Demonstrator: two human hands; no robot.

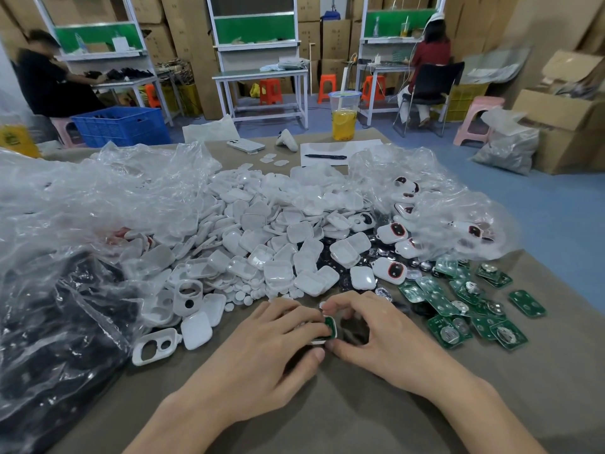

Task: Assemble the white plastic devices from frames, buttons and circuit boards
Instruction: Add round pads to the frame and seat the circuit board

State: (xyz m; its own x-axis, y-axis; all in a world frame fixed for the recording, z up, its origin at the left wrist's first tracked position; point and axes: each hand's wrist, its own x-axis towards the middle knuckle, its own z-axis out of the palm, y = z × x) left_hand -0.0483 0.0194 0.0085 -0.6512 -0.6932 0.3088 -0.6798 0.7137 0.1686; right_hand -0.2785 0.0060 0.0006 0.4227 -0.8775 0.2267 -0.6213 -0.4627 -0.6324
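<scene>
My left hand (271, 348) and my right hand (376, 335) meet at the table's front middle. Together they pinch a small white frame with a green circuit board (330, 326) set in it; most of it is hidden under my fingers. A big heap of white plastic shells (278, 237) fills the middle of the table. Two empty white frames (154, 345) lie to the left, with small round white buttons (248, 291) behind my left hand. Green circuit boards (458, 306) are scattered to the right. Finished white devices with red-ringed dark buttons (391, 270) lie behind them.
Crumpled clear plastic bags (82, 208) cover the left side, over a dark bag (49, 339). Another clear bag (435, 198) holds devices at the right. A phone (245, 145), a pen on paper (325, 156) and a cup of yellow drink (343, 119) stand at the far edge. Two people work at benches beyond.
</scene>
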